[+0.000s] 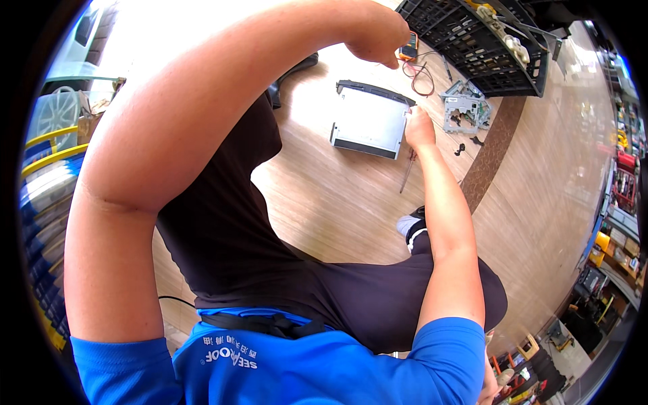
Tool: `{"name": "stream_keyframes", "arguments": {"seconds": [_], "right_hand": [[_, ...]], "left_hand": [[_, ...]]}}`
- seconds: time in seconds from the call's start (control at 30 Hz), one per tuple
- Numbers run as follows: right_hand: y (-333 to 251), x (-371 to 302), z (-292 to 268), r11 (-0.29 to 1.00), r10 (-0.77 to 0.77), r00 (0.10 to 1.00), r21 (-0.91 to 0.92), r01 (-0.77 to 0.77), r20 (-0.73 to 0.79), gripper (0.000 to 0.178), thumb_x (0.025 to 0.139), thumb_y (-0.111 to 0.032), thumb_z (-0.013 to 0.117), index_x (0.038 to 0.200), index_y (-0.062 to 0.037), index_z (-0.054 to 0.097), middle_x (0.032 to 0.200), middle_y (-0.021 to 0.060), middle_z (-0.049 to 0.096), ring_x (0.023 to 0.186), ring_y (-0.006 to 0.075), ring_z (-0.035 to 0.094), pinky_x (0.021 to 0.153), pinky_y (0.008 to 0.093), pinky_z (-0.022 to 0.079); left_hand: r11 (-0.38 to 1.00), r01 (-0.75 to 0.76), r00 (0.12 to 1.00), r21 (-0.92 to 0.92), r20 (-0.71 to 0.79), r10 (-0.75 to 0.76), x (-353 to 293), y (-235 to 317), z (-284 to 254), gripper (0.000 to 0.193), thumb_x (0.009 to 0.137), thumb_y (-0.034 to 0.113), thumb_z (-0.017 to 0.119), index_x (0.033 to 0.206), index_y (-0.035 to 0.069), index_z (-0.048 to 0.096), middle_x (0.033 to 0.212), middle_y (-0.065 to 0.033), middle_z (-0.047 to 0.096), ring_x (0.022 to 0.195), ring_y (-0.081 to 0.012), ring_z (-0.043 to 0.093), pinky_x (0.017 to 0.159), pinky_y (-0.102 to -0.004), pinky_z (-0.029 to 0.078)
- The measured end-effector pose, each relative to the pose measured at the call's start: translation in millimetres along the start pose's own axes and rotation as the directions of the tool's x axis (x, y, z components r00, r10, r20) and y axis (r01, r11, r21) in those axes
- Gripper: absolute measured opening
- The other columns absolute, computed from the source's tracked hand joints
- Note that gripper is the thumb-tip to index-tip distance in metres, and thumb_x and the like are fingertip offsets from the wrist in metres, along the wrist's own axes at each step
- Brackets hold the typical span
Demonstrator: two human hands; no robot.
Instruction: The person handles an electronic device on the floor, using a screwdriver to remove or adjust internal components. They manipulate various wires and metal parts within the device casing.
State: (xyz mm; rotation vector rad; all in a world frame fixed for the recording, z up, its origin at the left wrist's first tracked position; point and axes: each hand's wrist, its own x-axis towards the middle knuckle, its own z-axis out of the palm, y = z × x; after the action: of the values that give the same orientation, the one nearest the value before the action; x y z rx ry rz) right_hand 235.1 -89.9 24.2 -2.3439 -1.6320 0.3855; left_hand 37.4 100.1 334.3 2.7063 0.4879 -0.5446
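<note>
Your right hand (420, 127) pinches the silver box (372, 120) by its edge, likely to steady it; your left hand (382, 39) hangs beside the meter (409, 48), grip impossible to tell.

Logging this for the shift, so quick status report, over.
Left hand by multimeter, contact unclear. Right hand at silver box's right edge. Silver box broad face up. Screwdriver lying close by on floor.

Left arm (155, 145) bent, left hand (381, 35) foremost; right hand (420, 128) curled.
</note>
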Motion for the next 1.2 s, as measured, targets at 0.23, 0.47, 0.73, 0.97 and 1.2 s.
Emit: {"name": "stream_keyframes", "arguments": {"seconds": [0.23,0.47,0.73,0.97,1.2], "right_hand": [[10.1,6.5,-7.9,0.993,0.027,0.997,0.109,-0.035,0.073,0.020,0.091,-0.016,0.057,0.099,0.0011,0.063,0.095,0.0234,0.067,0.094,0.0390,0.064,0.083,0.0452,0.050],[8.8,12.0,-15.2,1.000,0.019,0.990,0.018,-0.022,0.138,0.016,0.089,-0.014,0.058,0.095,0.0001,0.064,0.092,0.0239,0.067,0.092,0.0394,0.065,0.082,0.0463,0.051],[-1.2,17.4,-20.0,1.000,0.017,0.984,0.010,-0.019,0.177,0.014,0.087,-0.014,0.060,0.090,-0.0014,0.066,0.093,0.0231,0.068,0.092,0.0386,0.065,0.082,0.0464,0.051],[-6.4,20.9,-23.0,0.997,0.050,0.976,-0.070,-0.036,0.211,0.019,0.087,-0.017,0.063,0.093,0.0003,0.068,0.094,0.0232,0.067,0.093,0.0385,0.065,0.084,0.0450,0.050],[-17.8,23.4,-23.8,0.993,0.099,0.973,-0.086,-0.082,0.211,0.019,0.087,-0.017,0.063,0.093,0.0003,0.068,0.096,0.0236,0.067,0.095,0.0384,0.065,0.085,0.0453,0.050]], "left_hand": [[0.999,-0.028,0.999,0.014,-0.020,0.029,6.0,-4.2,6.1,0.034,0.085,0.030,0.065,0.103,0.002,0.070,0.101,-0.0185,0.069,0.096,-0.0356,0.065,0.083,-0.0444,0.050],[0.997,-0.061,0.997,0.037,-0.051,0.063,12.5,-9.5,12.6,0.036,0.084,0.031,0.065,0.103,0.001,0.070,0.102,-0.0193,0.069,0.097,-0.0365,0.065,0.085,-0.0445,0.050],[0.997,-0.064,0.998,0.045,-0.012,0.065,6.6,-9.3,6.9,0.035,0.085,0.030,0.065,0.102,0.000,0.070,0.100,-0.0203,0.069,0.095,-0.0371,0.065,0.084,-0.0448,0.050],[0.999,-0.047,0.999,0.015,-0.006,0.047,0.5,-7.1,2.7,0.034,0.086,0.029,0.064,0.100,0.000,0.071,0.100,-0.0198,0.069,0.095,-0.0364,0.065,0.083,-0.0445,0.050],[0.999,0.030,1.000,0.024,0.001,-0.030,-0.6,-5.9,4.8,0.033,0.086,0.029,0.063,0.101,0.000,0.071,0.100,-0.0194,0.069,0.094,-0.0360,0.065,0.082,-0.0444,0.050]]}}
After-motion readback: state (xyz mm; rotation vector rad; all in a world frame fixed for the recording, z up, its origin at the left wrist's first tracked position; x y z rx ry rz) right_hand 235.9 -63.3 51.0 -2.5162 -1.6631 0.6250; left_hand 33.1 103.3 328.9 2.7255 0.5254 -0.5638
